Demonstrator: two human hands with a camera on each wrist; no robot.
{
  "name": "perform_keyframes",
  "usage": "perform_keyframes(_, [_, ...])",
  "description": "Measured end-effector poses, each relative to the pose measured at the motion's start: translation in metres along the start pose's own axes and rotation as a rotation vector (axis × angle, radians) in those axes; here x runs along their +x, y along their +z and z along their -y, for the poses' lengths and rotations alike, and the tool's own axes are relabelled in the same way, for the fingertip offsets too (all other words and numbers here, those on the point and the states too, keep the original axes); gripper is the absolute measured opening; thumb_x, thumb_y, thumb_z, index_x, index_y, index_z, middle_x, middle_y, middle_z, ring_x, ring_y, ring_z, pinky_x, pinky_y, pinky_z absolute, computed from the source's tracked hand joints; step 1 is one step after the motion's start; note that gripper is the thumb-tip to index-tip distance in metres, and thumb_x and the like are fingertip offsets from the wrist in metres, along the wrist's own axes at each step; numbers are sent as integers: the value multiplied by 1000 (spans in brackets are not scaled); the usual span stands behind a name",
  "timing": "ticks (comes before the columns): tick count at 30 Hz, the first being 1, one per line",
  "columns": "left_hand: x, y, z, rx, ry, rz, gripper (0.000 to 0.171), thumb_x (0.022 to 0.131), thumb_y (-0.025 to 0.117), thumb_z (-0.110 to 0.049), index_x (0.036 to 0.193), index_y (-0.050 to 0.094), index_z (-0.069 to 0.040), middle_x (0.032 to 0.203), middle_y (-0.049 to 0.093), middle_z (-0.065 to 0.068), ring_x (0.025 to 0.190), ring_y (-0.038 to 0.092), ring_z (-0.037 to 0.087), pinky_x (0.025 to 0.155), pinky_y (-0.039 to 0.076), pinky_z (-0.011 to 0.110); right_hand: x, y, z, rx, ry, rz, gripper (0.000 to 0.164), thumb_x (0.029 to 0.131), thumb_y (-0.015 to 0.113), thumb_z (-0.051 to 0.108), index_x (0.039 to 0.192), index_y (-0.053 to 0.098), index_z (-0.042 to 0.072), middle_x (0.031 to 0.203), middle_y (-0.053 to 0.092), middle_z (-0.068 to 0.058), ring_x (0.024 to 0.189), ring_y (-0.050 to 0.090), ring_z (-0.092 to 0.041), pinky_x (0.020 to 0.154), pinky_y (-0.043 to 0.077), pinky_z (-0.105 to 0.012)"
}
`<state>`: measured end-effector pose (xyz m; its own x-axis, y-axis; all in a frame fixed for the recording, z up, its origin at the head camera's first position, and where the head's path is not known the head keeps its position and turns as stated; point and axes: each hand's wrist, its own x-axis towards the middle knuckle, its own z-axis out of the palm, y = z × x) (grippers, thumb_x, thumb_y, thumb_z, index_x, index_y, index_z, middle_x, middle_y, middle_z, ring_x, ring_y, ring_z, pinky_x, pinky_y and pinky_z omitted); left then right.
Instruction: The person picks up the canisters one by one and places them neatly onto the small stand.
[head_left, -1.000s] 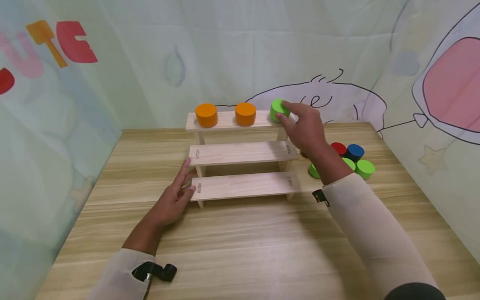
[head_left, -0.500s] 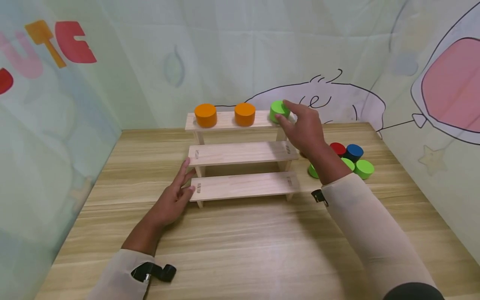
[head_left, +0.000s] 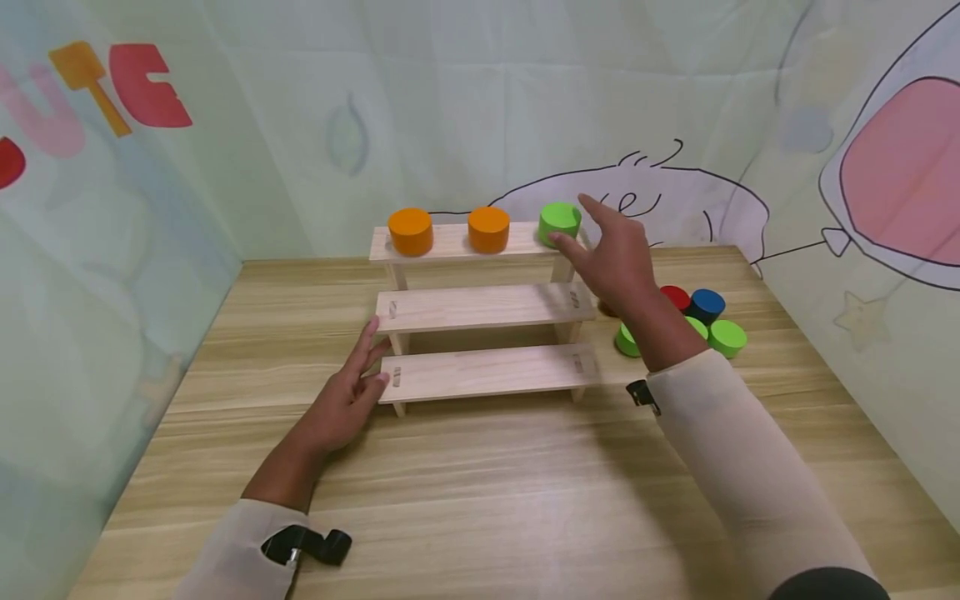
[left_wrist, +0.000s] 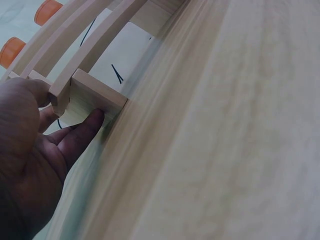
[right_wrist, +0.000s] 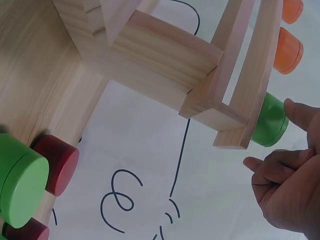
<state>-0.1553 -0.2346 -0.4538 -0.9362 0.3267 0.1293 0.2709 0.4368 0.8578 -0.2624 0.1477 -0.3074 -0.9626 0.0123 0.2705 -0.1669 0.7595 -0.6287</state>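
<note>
A three-step wooden rack point(head_left: 483, 307) stands on the table. Two orange cylinders point(head_left: 488, 230) and one green cylinder point(head_left: 559, 223) sit in a row on its top step. My right hand point(head_left: 618, 260) is at the green cylinder with thumb and index finger spread; in the right wrist view the index finger is off the green cylinder point(right_wrist: 270, 120) and the thumb is close to it, contact unclear. At the rack's left end, my left hand point(head_left: 345, 407) rests its fingers and thumb against the steps and side panel point(left_wrist: 90, 97).
Right of the rack, partly behind my right forearm, several cylinders stand together: a red one point(head_left: 676, 298), a blue one point(head_left: 707, 306) and green ones point(head_left: 727, 338). Printed cloth point(head_left: 420, 125) hangs behind the wood-grain table point(head_left: 480, 500).
My right index finger has lifted off the green cylinder, and the thumb and finger have spread apart. The cylinder stays on the top step. My left hand has not moved.
</note>
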Motion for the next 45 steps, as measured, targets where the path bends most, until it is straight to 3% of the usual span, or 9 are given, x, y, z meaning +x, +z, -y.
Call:
perform_keyframes(11, [0, -1, 0, 14, -7, 2, 81, 119, 43, -15, 176, -8, -38, 177, 29, 28, 150, 51, 53, 116, 49, 55, -3, -22, -26, 75, -65, -81, 59, 107, 74, 32, 162, 56, 19, 166, 56, -12, 162, 44, -33, 131, 39, -56])
perform_keyframes(17, [0, -1, -1, 4, -13, 5, 81, 118, 44, -15, 176, -7, -39, 178, 29, 27, 150, 51, 52, 115, 50, 45, -9, -36, -39, 110, 12, -90, 55, 110, 69, 34, 162, 55, 25, 171, 50, -7, 165, 39, -32, 131, 38, -56])
perform_keyframes(26, [0, -1, 2, 7, -8, 4, 81, 118, 43, -14, 176, -8, -39, 178, 29, 27, 151, 51, 52, 117, 47, 55, -18, -41, -64, 130, 117, -42, 55, 109, 70, 37, 161, 58, 24, 172, 49, -9, 164, 39, -34, 131, 36, -60])
perform_keyframes(29, [0, 0, 1, 8, -4, 1, 81, 118, 43, -13, 176, -8, -39, 177, 29, 27, 150, 51, 52, 116, 47, 58, -23, -44, -72, 124, 157, -15, 55, 108, 70, 40, 160, 59, 25, 167, 54, -14, 118, 75, -31, 110, 58, -47])
perform_keyframes(33, [0, 1, -2, 5, 1, 3, 82, 118, 44, -12, 176, -8, -38, 177, 29, 29, 150, 51, 53, 116, 47, 62, -31, -46, -82, 132, 196, 42, 56, 107, 71, 42, 159, 60, 26, 160, 59, -18, 54, 61, -12, 69, 51, -21])
perform_keyframes(36, [0, 1, -3, 8, 1, 2, 82, 118, 44, -12, 176, -9, -38, 177, 29, 29, 150, 51, 53, 116, 47, 63, -36, -45, -89, 129, 237, 82, 56, 107, 72, 42, 159, 60, 25, 167, 53, -17, 68, 73, -13, 70, 52, -15])
perform_keyframes(39, [0, 1, -3, 7, -1, -1, 82, 118, 44, -11, 176, -8, -38, 177, 30, 29, 150, 52, 52, 116, 46, 62, -40, -42, -95, 115, 277, 105, 55, 107, 72, 39, 158, 61, 24, 169, 50, -18, 104, 78, -27, 89, 60, -29])
perform_keyframes(42, [0, 1, -3, 3, -3, -2, 82, 118, 44, -11, 176, -7, -38, 177, 30, 28, 149, 52, 52, 116, 46, 60, -45, -41, -102, 102, 279, 133, 53, 107, 72, 35, 157, 62, 19, 169, 49, -21, 145, 58, -43, 115, 54, -54])
perform_keyframes(45, [-1, 1, -2, 5, -7, -2, 82, 118, 44, -12, 176, -7, -38, 177, 30, 29, 148, 54, 52, 115, 48, 57, -48, -40, -109, 91, 238, 175, 53, 107, 73, 32, 155, 63, 12, 169, 48, -24, 161, 37, -49, 126, 40, -66])
